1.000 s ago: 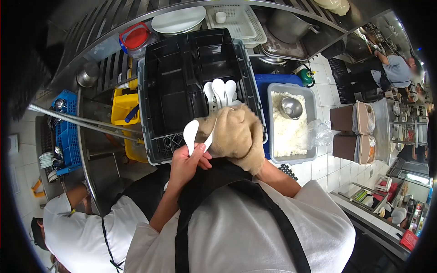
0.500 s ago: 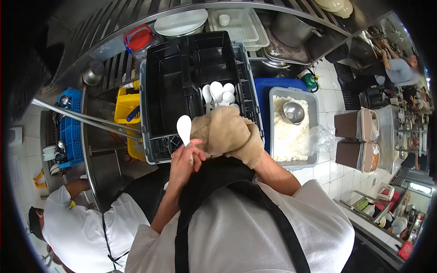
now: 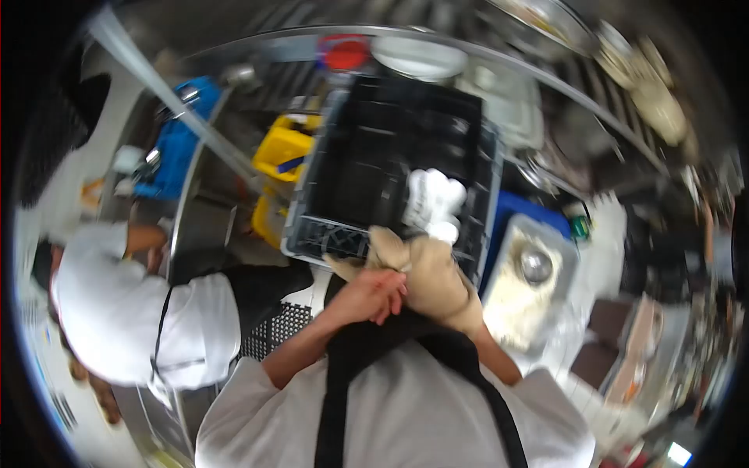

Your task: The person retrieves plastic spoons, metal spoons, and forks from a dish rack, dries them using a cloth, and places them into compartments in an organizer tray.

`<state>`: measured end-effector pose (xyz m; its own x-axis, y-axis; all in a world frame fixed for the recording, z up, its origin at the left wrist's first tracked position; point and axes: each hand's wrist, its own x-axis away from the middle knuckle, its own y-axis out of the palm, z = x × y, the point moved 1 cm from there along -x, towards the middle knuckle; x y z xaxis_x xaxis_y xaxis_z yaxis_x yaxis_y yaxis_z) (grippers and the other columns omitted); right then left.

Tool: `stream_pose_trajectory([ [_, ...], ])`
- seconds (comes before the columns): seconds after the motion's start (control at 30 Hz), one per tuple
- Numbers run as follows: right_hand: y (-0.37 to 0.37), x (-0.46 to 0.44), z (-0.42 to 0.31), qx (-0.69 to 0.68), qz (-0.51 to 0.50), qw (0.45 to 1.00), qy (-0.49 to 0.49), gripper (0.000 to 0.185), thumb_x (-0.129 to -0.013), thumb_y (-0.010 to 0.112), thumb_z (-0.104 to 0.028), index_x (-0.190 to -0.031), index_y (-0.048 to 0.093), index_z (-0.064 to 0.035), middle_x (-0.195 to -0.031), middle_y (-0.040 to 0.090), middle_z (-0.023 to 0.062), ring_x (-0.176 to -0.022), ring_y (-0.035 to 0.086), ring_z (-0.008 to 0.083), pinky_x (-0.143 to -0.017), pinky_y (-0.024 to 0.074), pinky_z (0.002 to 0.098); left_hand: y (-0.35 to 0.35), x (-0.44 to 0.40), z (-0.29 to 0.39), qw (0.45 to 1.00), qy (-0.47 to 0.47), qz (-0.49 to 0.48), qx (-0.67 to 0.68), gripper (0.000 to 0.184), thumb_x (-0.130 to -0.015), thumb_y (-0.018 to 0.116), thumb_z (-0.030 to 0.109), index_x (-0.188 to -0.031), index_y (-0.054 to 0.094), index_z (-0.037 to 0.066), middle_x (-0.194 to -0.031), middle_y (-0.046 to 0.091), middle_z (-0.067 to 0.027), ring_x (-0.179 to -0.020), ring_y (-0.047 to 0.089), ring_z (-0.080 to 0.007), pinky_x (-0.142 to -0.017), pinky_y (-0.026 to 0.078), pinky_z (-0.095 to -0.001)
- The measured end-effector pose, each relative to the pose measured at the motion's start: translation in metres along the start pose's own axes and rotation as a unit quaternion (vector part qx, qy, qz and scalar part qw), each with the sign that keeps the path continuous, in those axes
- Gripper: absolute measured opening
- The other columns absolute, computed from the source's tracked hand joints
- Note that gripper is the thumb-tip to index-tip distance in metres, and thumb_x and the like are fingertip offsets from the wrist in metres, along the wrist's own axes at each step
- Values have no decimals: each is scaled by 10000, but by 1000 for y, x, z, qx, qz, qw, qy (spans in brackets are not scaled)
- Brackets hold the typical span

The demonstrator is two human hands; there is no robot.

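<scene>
A beige cloth (image 3: 433, 273) is draped over my right hand, hiding its fingers; the hand grips the cloth from beneath. My left hand (image 3: 370, 296) presses against the cloth's near left side, its fingers curled in. Whatever those fingers hold is hidden and blurred. Just beyond the cloth, several white spoons (image 3: 431, 195) lie bunched in the near right part of a black divided bin (image 3: 359, 175). That bin rests in a grey crate (image 3: 300, 226).
A grey tub (image 3: 573, 269) of white grain holds a metal bowl (image 3: 535, 265), right of a blue lid (image 3: 507, 218). Yellow bins (image 3: 285, 148) and a blue basket (image 3: 183, 140) stand left. A co-worker in white (image 3: 133, 304) bends nearby at left. A metal shelf edge (image 3: 468, 51) crosses the back.
The view has turned and shifted, with blur. The white spoon upright in my left hand before no longer shows there. My left hand has moved in against the cloth.
</scene>
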<state>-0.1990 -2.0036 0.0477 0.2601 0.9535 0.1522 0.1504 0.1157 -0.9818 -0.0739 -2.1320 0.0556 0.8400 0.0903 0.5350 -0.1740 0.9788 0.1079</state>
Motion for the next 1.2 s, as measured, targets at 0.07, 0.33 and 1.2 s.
stream_pose_trajectory([
  [0.07, -46, -15, -12, 1, -149, 988, -42, 427, -911, 544, -323, -1246, 488, -65, -1208, 575, 113, -1153, 549, 223, -1013, 407, 323, 0, 6, -4, 998, 8, 56, -33, 389, -1031, 381, 292, -876, 609, 18, -656, 619, -46, -411, 510, -89, -413, 417, -221],
  [0.33, -13, -2, 33, -674, 90, 721, 135, 369, -789, 719, -119, -1128, 575, -95, -1071, 642, 41, -976, 628, 166, -826, 519, 321, -36, 13, 5, 986, 48, 155, -42, 356, -970, 540, 354, -848, 622, 29, -628, 604, -19, -451, 493, -67, -427, 400, -228],
  [1.2, -72, -173, -134, -643, 185, 700, 250, 371, -880, 603, -110, -1224, 508, -9, -1067, 625, 105, -957, 626, 200, -838, 519, 288, -781, 147, -13, 705, -130, 554, -423, 725, -795, 646, 86, -1400, 269, 214, -1184, 563, -295, -1080, 569, -454, -912, 463, -514],
])
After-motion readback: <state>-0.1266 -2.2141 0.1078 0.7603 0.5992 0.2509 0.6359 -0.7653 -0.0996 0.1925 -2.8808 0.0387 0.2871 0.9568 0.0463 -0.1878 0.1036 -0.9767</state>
